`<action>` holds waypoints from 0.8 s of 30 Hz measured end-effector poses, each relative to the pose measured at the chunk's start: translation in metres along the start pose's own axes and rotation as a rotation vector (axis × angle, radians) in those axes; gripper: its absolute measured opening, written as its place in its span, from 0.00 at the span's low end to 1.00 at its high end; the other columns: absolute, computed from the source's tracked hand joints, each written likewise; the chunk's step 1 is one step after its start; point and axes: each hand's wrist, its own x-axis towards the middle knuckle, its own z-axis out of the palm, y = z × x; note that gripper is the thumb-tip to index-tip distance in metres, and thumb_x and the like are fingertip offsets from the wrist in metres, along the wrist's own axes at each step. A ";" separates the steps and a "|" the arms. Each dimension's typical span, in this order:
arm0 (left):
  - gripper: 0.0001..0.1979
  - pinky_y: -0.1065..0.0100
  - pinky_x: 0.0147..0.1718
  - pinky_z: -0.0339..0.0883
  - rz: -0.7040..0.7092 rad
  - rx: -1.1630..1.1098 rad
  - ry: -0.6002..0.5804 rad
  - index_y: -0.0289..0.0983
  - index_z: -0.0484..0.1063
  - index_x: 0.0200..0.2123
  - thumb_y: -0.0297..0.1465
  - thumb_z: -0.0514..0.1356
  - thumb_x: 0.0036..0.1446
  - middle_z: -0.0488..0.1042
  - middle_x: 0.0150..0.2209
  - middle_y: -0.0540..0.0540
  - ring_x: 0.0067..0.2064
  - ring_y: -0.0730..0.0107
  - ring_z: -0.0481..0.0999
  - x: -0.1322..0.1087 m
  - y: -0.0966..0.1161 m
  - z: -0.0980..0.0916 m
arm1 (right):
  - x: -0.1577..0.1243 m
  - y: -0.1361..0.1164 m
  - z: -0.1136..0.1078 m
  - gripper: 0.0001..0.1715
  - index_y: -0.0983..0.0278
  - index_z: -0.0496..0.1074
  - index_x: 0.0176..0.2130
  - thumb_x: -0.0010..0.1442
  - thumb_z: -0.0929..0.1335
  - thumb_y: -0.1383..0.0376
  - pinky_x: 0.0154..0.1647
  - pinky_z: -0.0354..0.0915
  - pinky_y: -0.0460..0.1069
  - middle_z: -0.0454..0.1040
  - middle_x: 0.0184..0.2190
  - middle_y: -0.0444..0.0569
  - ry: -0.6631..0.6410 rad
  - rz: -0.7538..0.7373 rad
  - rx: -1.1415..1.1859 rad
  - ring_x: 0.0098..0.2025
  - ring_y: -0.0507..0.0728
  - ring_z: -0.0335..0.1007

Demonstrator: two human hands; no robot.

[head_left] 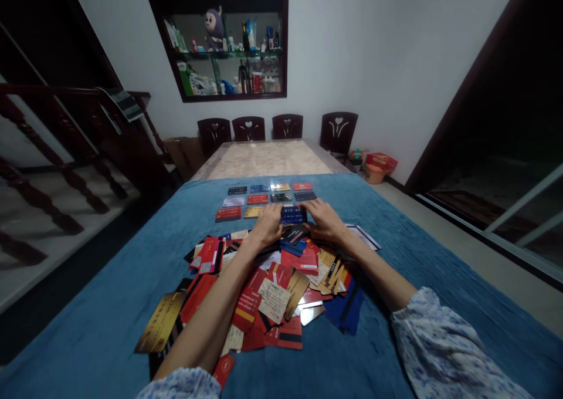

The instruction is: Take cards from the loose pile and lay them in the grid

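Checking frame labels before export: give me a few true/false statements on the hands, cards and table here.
Both the left hand and right hand lie palm down at the far edge of the card pile. True.
Cards beyond the pile lie in neat rows. True.
The cloth is red. False: the cloth is blue.
The chairs stand at the table's near end. False: the chairs stand at its far end.
The left hand lifts a gold card. False: the gold card lies flat at the pile's near left corner.
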 end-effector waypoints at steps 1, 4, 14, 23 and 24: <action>0.22 0.54 0.56 0.63 0.000 0.011 -0.008 0.36 0.64 0.54 0.24 0.58 0.54 0.69 0.53 0.37 0.56 0.53 0.67 0.000 0.001 -0.002 | 0.000 0.001 0.000 0.31 0.68 0.66 0.58 0.58 0.70 0.63 0.48 0.61 0.55 0.70 0.54 0.60 0.001 -0.012 -0.005 0.54 0.65 0.60; 0.21 0.54 0.56 0.63 0.011 0.041 -0.033 0.37 0.64 0.53 0.27 0.59 0.55 0.67 0.54 0.37 0.57 0.53 0.66 -0.001 0.003 -0.006 | -0.001 0.005 0.000 0.32 0.66 0.66 0.59 0.58 0.70 0.61 0.47 0.60 0.55 0.69 0.54 0.60 0.000 -0.041 -0.013 0.54 0.65 0.59; 0.18 0.53 0.55 0.63 0.026 0.191 -0.171 0.35 0.68 0.50 0.28 0.60 0.56 0.67 0.54 0.36 0.57 0.51 0.66 0.011 0.011 -0.025 | -0.001 0.017 0.001 0.30 0.66 0.67 0.59 0.60 0.70 0.60 0.47 0.64 0.58 0.70 0.52 0.60 0.034 -0.114 0.067 0.51 0.65 0.60; 0.15 0.54 0.53 0.64 0.073 0.249 -0.210 0.34 0.69 0.47 0.27 0.61 0.55 0.68 0.52 0.36 0.55 0.52 0.67 0.016 0.005 -0.039 | 0.015 0.022 -0.001 0.27 0.64 0.70 0.56 0.60 0.70 0.58 0.46 0.65 0.58 0.70 0.47 0.59 0.009 -0.169 0.093 0.49 0.65 0.62; 0.15 0.54 0.53 0.64 0.078 0.255 -0.207 0.34 0.69 0.47 0.27 0.60 0.55 0.68 0.52 0.36 0.55 0.52 0.67 0.017 0.002 -0.040 | 0.019 0.023 -0.002 0.27 0.64 0.70 0.56 0.60 0.70 0.58 0.46 0.65 0.58 0.70 0.47 0.59 0.003 -0.178 0.089 0.49 0.65 0.62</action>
